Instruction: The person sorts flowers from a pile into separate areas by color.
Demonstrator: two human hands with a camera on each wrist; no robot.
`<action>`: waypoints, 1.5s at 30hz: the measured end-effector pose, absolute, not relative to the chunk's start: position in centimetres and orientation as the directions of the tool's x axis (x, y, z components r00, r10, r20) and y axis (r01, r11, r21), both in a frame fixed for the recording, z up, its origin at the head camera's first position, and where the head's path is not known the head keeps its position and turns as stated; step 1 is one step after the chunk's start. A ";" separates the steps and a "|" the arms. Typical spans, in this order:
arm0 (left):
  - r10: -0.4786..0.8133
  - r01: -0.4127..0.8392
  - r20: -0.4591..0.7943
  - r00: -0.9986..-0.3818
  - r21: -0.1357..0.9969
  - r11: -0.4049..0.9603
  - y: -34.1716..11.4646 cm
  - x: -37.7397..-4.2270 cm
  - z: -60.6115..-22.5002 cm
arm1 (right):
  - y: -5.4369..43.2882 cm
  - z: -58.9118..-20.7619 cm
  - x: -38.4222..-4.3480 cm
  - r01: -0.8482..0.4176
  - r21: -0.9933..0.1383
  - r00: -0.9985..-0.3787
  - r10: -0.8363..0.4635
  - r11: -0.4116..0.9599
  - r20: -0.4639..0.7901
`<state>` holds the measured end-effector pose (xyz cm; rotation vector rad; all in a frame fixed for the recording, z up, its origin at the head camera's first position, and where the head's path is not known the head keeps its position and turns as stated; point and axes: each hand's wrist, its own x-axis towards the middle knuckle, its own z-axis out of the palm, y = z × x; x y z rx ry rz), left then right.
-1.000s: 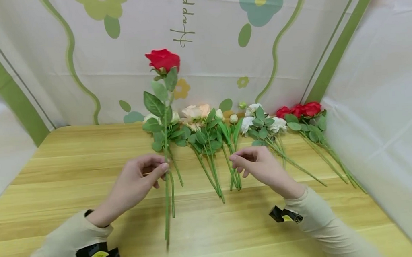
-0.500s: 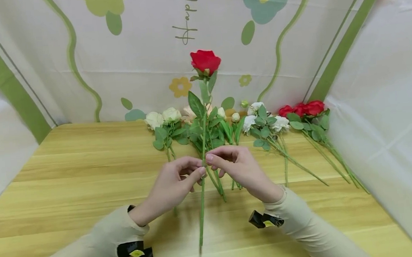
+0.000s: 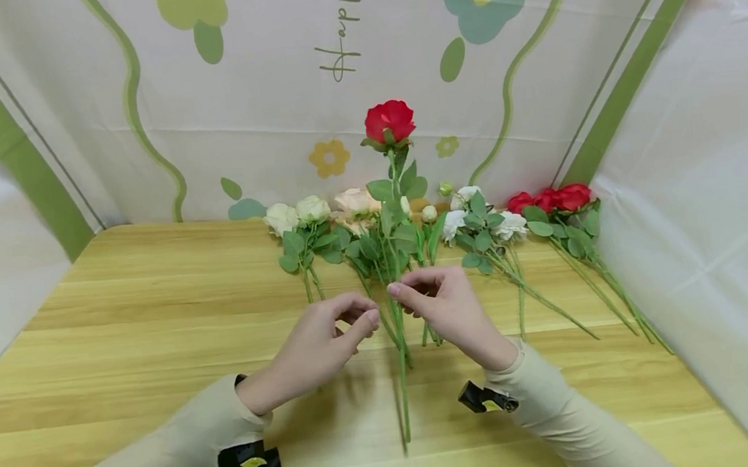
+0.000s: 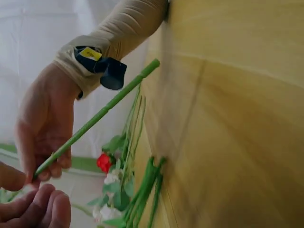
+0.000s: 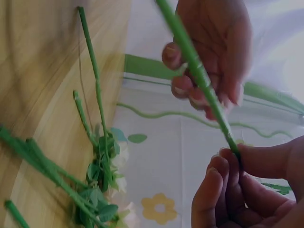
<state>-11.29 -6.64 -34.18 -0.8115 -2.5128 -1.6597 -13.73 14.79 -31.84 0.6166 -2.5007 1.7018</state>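
A red rose (image 3: pixel 390 122) with a long leafy stem stands nearly upright above the table in the head view. My right hand (image 3: pixel 455 319) pinches its stem between thumb and fingers. To its left, my left hand (image 3: pixel 312 350) hovers with loosely bent fingers, apart from the stem and holding nothing. In the right wrist view the green stem (image 5: pixel 202 76) runs up from the right hand's pinch, past the left hand (image 5: pixel 216 47). The left wrist view shows the cut lower end of the stem (image 4: pixel 97 118) pointing toward the table.
On the wooden table (image 3: pixel 156 316) lie cream roses (image 3: pixel 296 214), peach roses (image 3: pixel 355 202), green-stemmed buds (image 3: pixel 429 214), white flowers (image 3: pixel 510 226) and more red roses (image 3: pixel 569 197). A printed cloth (image 3: pixel 256 74) rises behind the table, with a white sheet (image 3: pixel 710 236) at the right.
The red rose has moved right, from the left hand's pinch into the right hand's. Both hands came together at the stem, then the left hand let go. The flower head has turned.
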 end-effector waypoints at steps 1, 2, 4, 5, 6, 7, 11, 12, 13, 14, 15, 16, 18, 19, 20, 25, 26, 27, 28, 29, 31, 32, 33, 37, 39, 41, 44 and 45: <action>0.401 0.435 0.293 -0.868 0.837 0.332 -7.1 -11.3 -34.3 | 15.1 -31.9 -13.8 -0.346 -0.882 -0.923 -0.285 0.319 0.259; 0.395 0.439 0.291 -0.872 0.822 0.364 -7.6 -11.4 -34.3 | 15.4 -31.9 -13.9 -0.341 -0.881 -0.926 -0.275 0.327 0.256; 0.385 0.443 0.287 -0.877 0.794 0.417 -8.6 -11.5 -34.4 | 16.3 -31.8 -14.1 -0.342 -0.865 -0.932 -0.246 0.366 0.265; 0.382 0.443 0.284 -0.879 0.784 0.435 -9.2 -11.6 -34.4 | 16.8 -31.7 -14.1 -0.342 -0.853 -0.936 -0.228 0.394 0.270; 0.383 0.449 0.286 -0.878 0.769 0.455 -9.8 -11.7 -34.5 | 17.4 -31.5 -14.2 -0.337 -0.841 -0.940 -0.209 0.424 0.271; 0.389 0.459 0.288 -0.875 0.749 0.478 -10.4 -11.9 -34.5 | 18.0 -31.3 -14.2 -0.330 -0.828 -0.943 -0.190 0.453 0.272; 0.397 0.486 0.292 -0.870 0.637 0.598 -13.4 -12.5 -34.7 | 20.9 -30.6 -14.7 -0.292 -0.751 -0.955 -0.141 0.592 0.260; 0.396 0.489 0.293 -0.870 0.607 0.626 -14.2 -12.7 -34.6 | 21.6 -30.5 -14.8 -0.281 -0.729 -0.958 -0.136 0.624 0.253; 0.393 0.489 0.294 -0.871 0.582 0.650 -15.0 -12.8 -34.6 | 22.4 -30.3 -15.0 -0.279 -0.704 -0.958 -0.137 0.653 0.253; 0.386 0.486 0.295 -0.874 0.562 0.669 -15.8 -12.9 -34.5 | 23.1 -30.2 -15.1 -0.281 -0.674 -0.956 -0.140 0.684 0.257; 0.381 0.483 0.297 -0.876 0.551 0.681 -16.5 -13.0 -34.4 | 23.9 -30.1 -15.3 -0.286 -0.639 -0.953 -0.141 0.714 0.269; 0.376 0.483 0.303 -0.876 0.539 0.690 -17.2 -13.1 -34.3 | 24.7 -29.9 -15.5 -0.291 -0.602 -0.949 -0.142 0.744 0.282; 0.362 0.483 0.323 -0.874 0.509 0.712 -18.3 -13.1 -34.2 | 26.1 -29.6 -15.8 -0.288 -0.531 -0.943 -0.141 0.797 0.300; 0.355 0.483 0.335 -0.873 0.496 0.721 -18.8 -13.2 -34.1 | 26.9 -29.4 -16.1 -0.286 -0.502 -0.941 -0.142 0.816 0.306; 0.347 0.481 0.342 -0.873 0.488 0.728 -19.1 -13.1 -34.0 | 27.6 -29.2 -16.3 -0.278 -0.474 -0.941 -0.139 0.836 0.307; 0.326 0.475 0.366 -0.872 0.469 0.745 -20.2 -13.0 -33.8 | 31.9 -29.2 -18.5 -0.238 -0.398 -0.953 -0.132 0.886 0.274; 0.324 0.472 0.364 -0.874 0.468 0.748 -20.4 -12.9 -33.8 | 32.9 -29.4 -19.1 -0.236 -0.388 -0.953 -0.134 0.891 0.271; 0.322 0.470 0.364 -0.874 0.464 0.751 -20.6 -13.0 -33.8 | 33.9 -29.6 -19.6 -0.239 -0.377 -0.952 -0.140 0.895 0.271; 0.319 0.467 0.364 -0.875 0.462 0.754 -20.9 -13.0 -33.8 | 34.9 -29.8 -20.1 -0.236 -0.371 -0.954 -0.141 0.898 0.264; 0.317 0.465 0.365 -0.876 0.462 0.755 -21.2 -13.1 -33.9 | 35.8 -30.0 -20.5 -0.235 -0.363 -0.955 -0.144 0.902 0.258; 0.306 0.456 0.365 -0.879 0.462 0.760 -21.9 -13.2 -34.0 | 37.4 -30.1 -21.0 -0.217 -0.348 -0.961 -0.138 0.912 0.238; 0.301 0.452 0.366 -0.881 0.461 0.764 -22.2 -13.2 -34.0 | 38.1 -30.2 -21.1 -0.207 -0.338 -0.964 -0.133 0.918 0.228; 0.297 0.450 0.368 -0.881 0.458 0.767 -22.6 -13.2 -34.1 | 38.7 -30.2 -21.2 -0.192 -0.332 -0.969 -0.125 0.923 0.212; 0.278 0.427 0.361 -0.890 0.451 0.783 -23.7 -13.0 -34.4 | 40.5 -30.1 -21.6 -0.122 -0.322 -0.986 -0.078 0.939 0.144; 0.272 0.416 0.349 -0.897 0.453 0.788 -24.1 -12.9 -34.5 | 40.9 -30.1 -21.8 -0.094 -0.317 -0.991 -0.059 0.944 0.117; 0.268 0.403 0.333 -0.904 0.457 0.793 -24.3 -12.9 -34.7 | 41.3 -30.1 -22.1 -0.072 -0.313 -0.994 -0.043 0.947 0.098; 0.270 0.396 0.317 -0.909 0.461 0.794 -24.5 -12.9 -34.8 | 41.7 -30.4 -22.3 -0.052 -0.306 -0.997 -0.030 0.951 0.077; 0.271 0.395 0.313 -0.910 0.461 0.795 -24.5 -12.9 -34.8 | 41.9 -30.5 -22.4 -0.050 -0.304 -0.997 -0.030 0.951 0.068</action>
